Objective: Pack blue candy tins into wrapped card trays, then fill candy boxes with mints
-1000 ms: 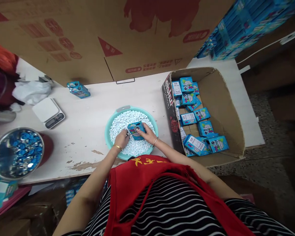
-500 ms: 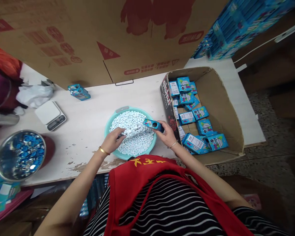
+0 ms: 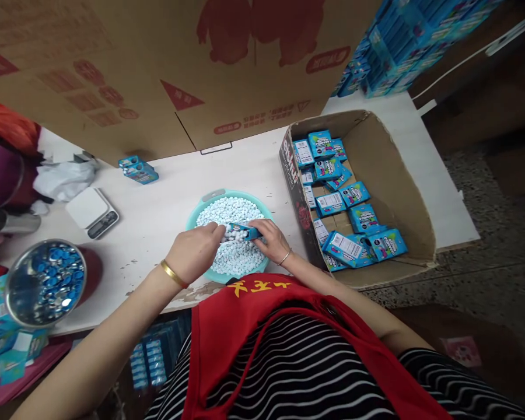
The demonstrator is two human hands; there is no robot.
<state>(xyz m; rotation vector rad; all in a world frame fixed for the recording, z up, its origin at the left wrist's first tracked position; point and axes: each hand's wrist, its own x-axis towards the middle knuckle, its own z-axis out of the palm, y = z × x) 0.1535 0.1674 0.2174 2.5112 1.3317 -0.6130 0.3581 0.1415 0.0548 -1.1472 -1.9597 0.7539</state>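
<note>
Small white candies (image 3: 236, 261) fill a turquoise basin (image 3: 268, 209) in front of me. Over it, my right hand (image 3: 272, 240) grips a small blue candy box (image 3: 243, 231), tilted with one end toward my left hand. My left hand (image 3: 196, 247) is closed just left of that box, its fingertips close to the box's end. Some candies are bunched between them; whatever the left fingers hold is hidden. An open carton (image 3: 391, 175) to the right contains several blue candy boxes (image 3: 350, 248).
A large cardboard box (image 3: 135, 70) stands along the back. Two small blue boxes (image 3: 139, 170) sit before it. To the left are a white scale (image 3: 90, 210) and a steel pot (image 3: 12, 291) with blue caps (image 3: 61, 274). Blue packs (image 3: 402, 52) are stacked at back right.
My right hand has brought the blue candy box left over the basin. My left hand has risen slightly and turned, its fingers now close to the box's end.
</note>
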